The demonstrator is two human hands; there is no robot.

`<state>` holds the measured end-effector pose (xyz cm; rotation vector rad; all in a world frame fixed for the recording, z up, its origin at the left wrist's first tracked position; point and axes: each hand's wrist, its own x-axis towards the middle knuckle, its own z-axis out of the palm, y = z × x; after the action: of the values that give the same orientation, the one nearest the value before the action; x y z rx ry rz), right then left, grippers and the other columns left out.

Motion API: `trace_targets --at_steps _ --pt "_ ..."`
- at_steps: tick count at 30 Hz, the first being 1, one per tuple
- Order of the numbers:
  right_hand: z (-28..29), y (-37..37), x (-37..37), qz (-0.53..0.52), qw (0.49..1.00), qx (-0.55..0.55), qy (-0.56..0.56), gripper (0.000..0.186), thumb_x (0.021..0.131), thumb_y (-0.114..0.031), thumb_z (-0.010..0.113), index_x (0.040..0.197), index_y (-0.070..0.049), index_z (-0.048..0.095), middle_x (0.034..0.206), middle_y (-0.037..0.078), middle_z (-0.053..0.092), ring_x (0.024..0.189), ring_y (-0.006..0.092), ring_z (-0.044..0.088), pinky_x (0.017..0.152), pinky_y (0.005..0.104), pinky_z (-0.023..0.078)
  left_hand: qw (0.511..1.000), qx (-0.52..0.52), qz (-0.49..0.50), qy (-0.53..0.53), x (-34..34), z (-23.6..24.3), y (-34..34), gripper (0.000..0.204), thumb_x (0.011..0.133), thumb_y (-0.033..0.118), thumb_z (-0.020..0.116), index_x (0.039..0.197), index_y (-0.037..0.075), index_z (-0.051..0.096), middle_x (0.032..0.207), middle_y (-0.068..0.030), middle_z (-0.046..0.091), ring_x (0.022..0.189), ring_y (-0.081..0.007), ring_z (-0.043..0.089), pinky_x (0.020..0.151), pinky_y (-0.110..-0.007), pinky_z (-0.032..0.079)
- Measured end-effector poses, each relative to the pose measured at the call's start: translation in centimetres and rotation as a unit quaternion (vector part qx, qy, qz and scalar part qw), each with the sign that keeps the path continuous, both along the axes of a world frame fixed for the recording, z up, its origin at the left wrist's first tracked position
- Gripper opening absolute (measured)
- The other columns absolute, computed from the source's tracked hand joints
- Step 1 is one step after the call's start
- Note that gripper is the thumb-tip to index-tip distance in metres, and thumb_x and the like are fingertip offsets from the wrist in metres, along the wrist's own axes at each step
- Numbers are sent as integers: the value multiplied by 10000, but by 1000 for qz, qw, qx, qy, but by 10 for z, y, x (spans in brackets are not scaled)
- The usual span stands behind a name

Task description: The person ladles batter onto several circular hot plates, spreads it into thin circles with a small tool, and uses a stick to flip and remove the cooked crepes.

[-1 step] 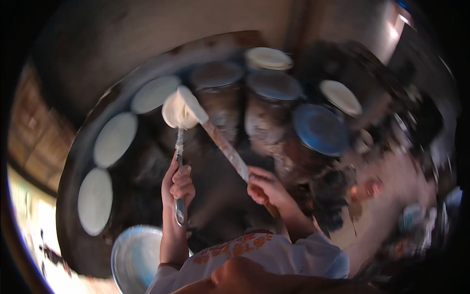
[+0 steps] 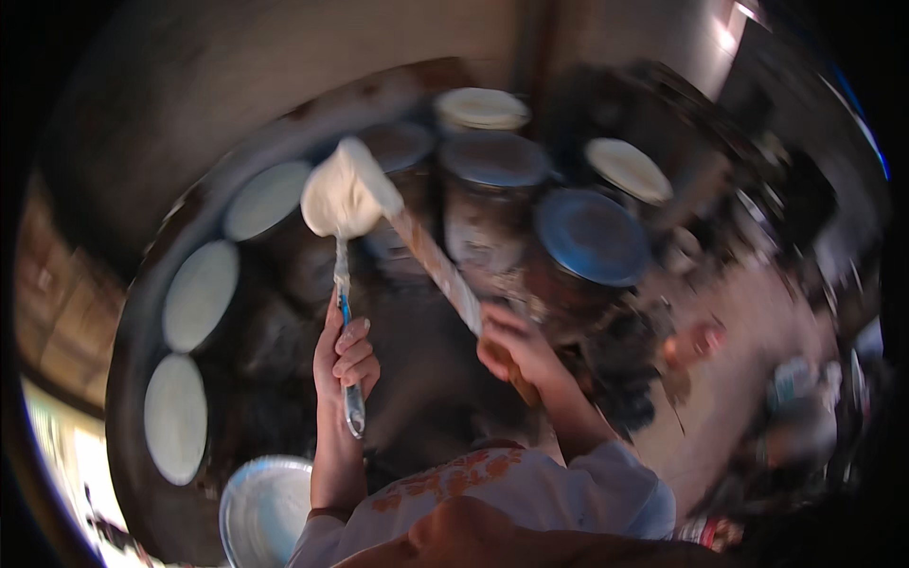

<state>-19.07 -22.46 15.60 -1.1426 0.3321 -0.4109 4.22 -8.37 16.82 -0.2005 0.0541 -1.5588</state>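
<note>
- The left hand [image 2: 350,360] is raised upright, forearm coming up from the lower edge, its fingers curled firmly around the handle of a long metal-handled utensil [image 2: 342,275]; the handle's end sticks out below the fist.
- The right hand [image 2: 511,348] reaches in from the lower right with bent wrist, closed around the grip of a wooden-handled scraper [image 2: 436,264] that slants up and to the left.
- A clump of pale dough [image 2: 347,194] sits at the far ends of both tools, beyond both hands and almost straight above the left one. It touches the two tools and hides the utensil's head.
- Along the left edge of a dark curved platform [image 2: 131,369] lie three pale flat rounds [image 2: 201,295]; the farthest is just beside the dough. Near the platform's lower edge stands a metal bowl [image 2: 225,511].
- Blue-grey round plates [image 2: 593,237] are to the right of the dough.
- Compared with the earlier frame, both grips are unchanged, the dough appears broader and higher in view, and the surroundings have shifted, the plates leftward and the nearest pale round lower.
</note>
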Motion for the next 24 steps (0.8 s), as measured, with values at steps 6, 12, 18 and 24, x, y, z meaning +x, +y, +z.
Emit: trace_targets --at_steps 6,12,18,24 --pt "-85 -108 -61 -456 789 -402 89 464 793 44 616 1248 2 531 1193 128 610 1088 241 577 928 325 440 925 -6 -288 248 -141 39 -216 272 986 182 403 740 83 467 573 1 372 411 -99 404 351 -255 344" --pt "-230 -30 -215 -566 721 -301 262 413 808 12 594 1219 -19 587 1040 117 673 902 172 653 772 272 504 896 -2 -409 172 -244 -24 -364 325 969 205 439 672 81 391 546 11 388 365 -106 406 364 -249 390" --pt "-207 -152 -201 -703 701 96 73 474 780 36 560 1248 -37 578 848 21 635 517 48 479 456 200 406 860 149 -469 133 -288 -90 -428 319 979 211 454 690 104 372 544 31 370 387 -87 393 379 -245 372" --pt "-253 -196 -162 -774 622 45 105 407 766 30 586 1168 -26 623 985 40 550 603 86 530 501 215 448 826 187 -502 -175 -293 -134 -478 182 966 228 521 830 107 517 562 48 385 396 -42 364 351 -199 317"
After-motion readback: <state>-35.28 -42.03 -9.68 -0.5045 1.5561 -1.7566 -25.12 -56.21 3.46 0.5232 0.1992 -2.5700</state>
